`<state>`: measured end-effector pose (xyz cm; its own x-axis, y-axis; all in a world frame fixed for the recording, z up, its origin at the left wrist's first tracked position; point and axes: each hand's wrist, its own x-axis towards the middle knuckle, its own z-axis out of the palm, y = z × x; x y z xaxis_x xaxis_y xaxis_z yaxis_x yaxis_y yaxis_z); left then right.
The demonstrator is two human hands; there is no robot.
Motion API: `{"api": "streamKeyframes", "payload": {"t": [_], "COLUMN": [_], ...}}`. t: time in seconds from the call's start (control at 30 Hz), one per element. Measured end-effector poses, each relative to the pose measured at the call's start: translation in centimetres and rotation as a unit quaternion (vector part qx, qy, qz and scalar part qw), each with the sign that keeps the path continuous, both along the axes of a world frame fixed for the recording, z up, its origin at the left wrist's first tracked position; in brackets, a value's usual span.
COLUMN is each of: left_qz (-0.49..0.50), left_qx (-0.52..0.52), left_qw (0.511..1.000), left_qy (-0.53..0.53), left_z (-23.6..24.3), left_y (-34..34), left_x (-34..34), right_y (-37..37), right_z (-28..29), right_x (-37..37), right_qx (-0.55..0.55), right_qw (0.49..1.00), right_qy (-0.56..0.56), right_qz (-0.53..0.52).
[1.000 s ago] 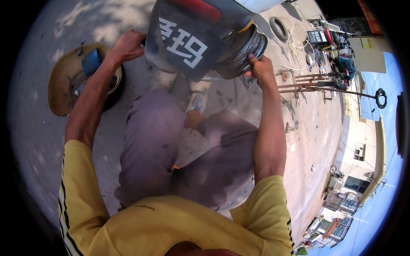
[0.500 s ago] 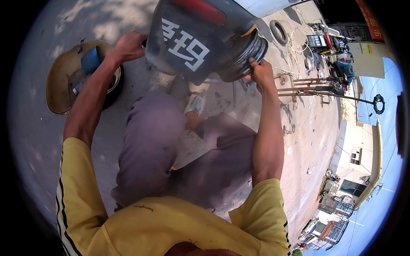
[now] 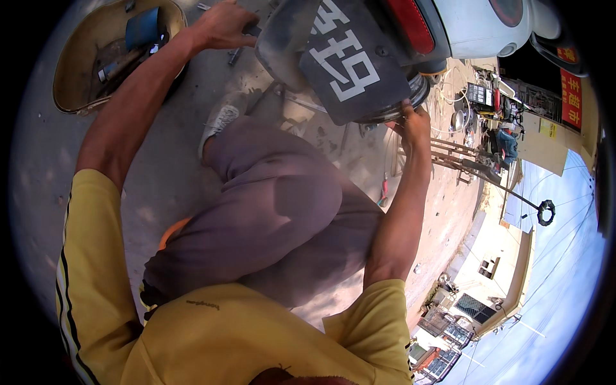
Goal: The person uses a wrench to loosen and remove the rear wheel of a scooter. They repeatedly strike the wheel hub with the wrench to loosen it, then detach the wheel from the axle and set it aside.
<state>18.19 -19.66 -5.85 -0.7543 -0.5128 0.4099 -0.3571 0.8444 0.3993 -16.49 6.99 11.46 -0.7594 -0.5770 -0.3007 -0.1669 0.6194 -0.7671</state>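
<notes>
The rear end of a two-wheeler fills the upper middle, with a black mudguard (image 3: pixel 357 70) marked in white, a red tail lamp (image 3: pixel 411 24) and pale bodywork (image 3: pixel 478 29). Below the lamp, a bare metal wheel rim (image 3: pixel 418 91) shows partly behind the mudguard. My right hand (image 3: pixel 414 125) is closed on the rim's lower edge, thumb on top. At the mudguard's left side, my left hand (image 3: pixel 223 27) has its fingers closed around a small dark piece, mostly hidden. I cannot tell what this piece is.
A tan oval tub (image 3: pixel 62 74) at the upper left holds a blue cylinder (image 3: pixel 142 29) and loose parts. Metal tools lie on the ground by my shoe (image 3: pixel 222 120). Rusty metal bars (image 3: pixel 457 153) and a pale hose (image 3: pixel 451 99) lie to the right.
My view has swung, so the two-wheeler sits further right and shows more bodywork. My knees have shifted. Both hands keep their places at the mudguard's side and the rim.
</notes>
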Motion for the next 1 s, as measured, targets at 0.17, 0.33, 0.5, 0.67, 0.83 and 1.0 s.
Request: {"api": "streamKeyframes", "payload": {"t": [0.17, 0.33, 0.5, 0.67, 0.83, 1.0], "left_qz": [-0.021, -0.067, -0.056, -0.074, -0.048, -0.008], "left_qx": [0.009, 0.041, 0.02, -0.012, -0.021, 0.002], "left_qw": [0.999, 0.997, 0.998, 0.997, 0.999, 0.999], "left_qy": [-0.027, -0.001, -0.031, 0.015, 0.005, -0.043], "left_z": [0.8, 1.2, 2.0, 2.9, 6.7, 8.2], "left_y": [-0.9, -2.7, -4.0, -3.1, -0.4, 2.0], "left_x": [-0.6, -1.9, -2.5, -2.0, -0.6, 0.9], "right_y": [0.3, -0.1, 0.1, 0.1, 0.3, 0.1], "right_z": [0.0, 0.3, 0.3, 0.4, 0.0, -0.8], "right_x": [-0.3, -0.1, -0.3, -0.2, -0.1, -1.1], "right_qx": [-0.009, 0.002, 0.001, 0.027, 0.012, 0.016], "right_qw": [1.0, 1.0, 1.0, 0.999, 1.0, 0.999], "right_qy": [-0.013, 0.001, -0.001, -0.002, 0.007, 0.03], "right_qz": [0.009, 0.018, 0.019, 0.023, 0.026, 0.032]}}
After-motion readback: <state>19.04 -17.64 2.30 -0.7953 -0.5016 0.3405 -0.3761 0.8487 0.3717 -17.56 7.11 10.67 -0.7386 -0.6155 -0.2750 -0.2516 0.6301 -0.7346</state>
